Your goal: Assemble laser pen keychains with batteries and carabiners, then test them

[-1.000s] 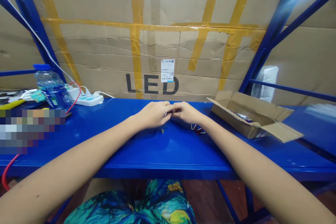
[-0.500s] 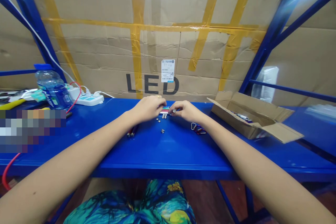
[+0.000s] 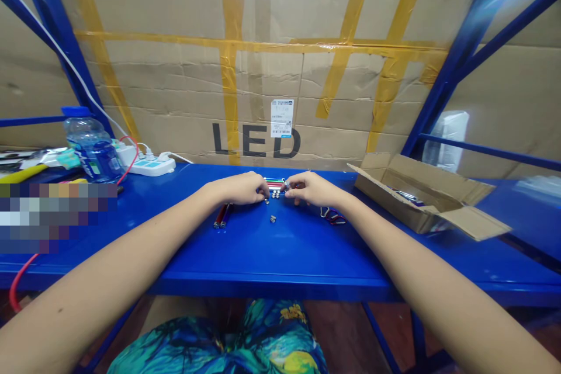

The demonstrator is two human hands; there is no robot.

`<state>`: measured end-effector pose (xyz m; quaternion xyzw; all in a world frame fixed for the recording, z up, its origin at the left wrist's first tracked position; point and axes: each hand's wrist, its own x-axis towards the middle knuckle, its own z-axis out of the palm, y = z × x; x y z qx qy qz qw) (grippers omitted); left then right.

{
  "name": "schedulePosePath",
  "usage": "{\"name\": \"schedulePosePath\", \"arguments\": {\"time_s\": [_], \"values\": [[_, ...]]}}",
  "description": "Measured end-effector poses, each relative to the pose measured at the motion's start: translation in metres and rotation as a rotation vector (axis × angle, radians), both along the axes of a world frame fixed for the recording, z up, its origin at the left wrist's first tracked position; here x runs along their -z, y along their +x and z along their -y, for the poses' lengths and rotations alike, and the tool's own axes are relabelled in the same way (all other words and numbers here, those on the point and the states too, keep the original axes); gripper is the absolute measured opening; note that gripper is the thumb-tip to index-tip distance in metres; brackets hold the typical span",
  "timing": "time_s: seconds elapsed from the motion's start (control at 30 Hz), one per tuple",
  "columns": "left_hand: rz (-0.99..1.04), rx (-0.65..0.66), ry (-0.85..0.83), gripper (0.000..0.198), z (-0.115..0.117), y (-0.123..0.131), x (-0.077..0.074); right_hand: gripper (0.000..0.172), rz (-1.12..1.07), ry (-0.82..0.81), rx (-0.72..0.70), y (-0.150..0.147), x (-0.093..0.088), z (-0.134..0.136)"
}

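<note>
My left hand (image 3: 246,189) reaches down to the table with its fingers pinched together at a small silver button cell (image 3: 266,201). My right hand (image 3: 313,188) is closed, with a small silver cylindrical piece (image 3: 287,186) between thumb and fingers; its exact kind is too small to tell. Between the hands lie several coloured metal tubes (image 3: 274,182) side by side. A cluster of silver button cells (image 3: 276,193) sits just in front of them. Closer to me is another small silver piece (image 3: 273,219). Red and dark tubes (image 3: 222,217) lie below my left wrist, and carabiners (image 3: 335,217) beside my right wrist.
An open cardboard box (image 3: 416,201) with metal items stands at the right. On the left are a water bottle (image 3: 94,152), a white power strip (image 3: 155,165) and a red cable (image 3: 17,286). A large cardboard sheet (image 3: 184,87) closes off the back of the blue table (image 3: 280,257).
My left hand has come down from the coloured tubes towards me, onto the loose button cells. My right hand stays near its place, the silver piece turned in its fingers.
</note>
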<state>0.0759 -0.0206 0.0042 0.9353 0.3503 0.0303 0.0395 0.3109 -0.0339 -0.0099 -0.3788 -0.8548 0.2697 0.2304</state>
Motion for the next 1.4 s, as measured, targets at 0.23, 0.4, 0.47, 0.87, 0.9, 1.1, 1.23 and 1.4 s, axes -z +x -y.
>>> {"name": "schedulePosePath", "arguments": {"time_s": [0.23, 0.4, 0.47, 0.87, 0.9, 1.1, 1.23, 1.4], "values": [[0.068, -0.040, -0.017, 0.010, 0.003, 0.003, 0.002, 0.013, 0.019, -0.035, -0.020, 0.002, 0.002, -0.002], [0.037, -0.107, -0.020, 0.010, 0.008, 0.003, 0.001, 0.019, 0.045, -0.062, -0.040, 0.004, 0.006, -0.007], [0.075, -0.091, 0.052, 0.011, 0.010, 0.005, -0.001, 0.018, 0.038, -0.065, -0.045, 0.005, 0.007, -0.007], [0.421, 0.176, 0.397, 0.022, 0.022, 0.029, 0.005, 0.012, -0.158, -0.248, -0.072, -0.006, 0.003, 0.002], [0.399, 0.180, 0.385, 0.022, 0.023, 0.028, 0.005, 0.011, -0.168, -0.263, -0.071, -0.007, 0.003, 0.003], [0.345, 0.132, 0.354, 0.025, 0.022, 0.022, -0.002, 0.013, -0.203, -0.265, -0.044, -0.004, 0.006, -0.003], [0.244, 0.028, 0.343, 0.024, 0.017, 0.015, -0.004, 0.020, -0.160, -0.217, -0.039, 0.000, 0.008, -0.008], [0.063, 0.038, 0.144, 0.023, 0.012, 0.004, -0.001, 0.018, -0.114, -0.177, -0.034, -0.001, 0.003, -0.004]]}}
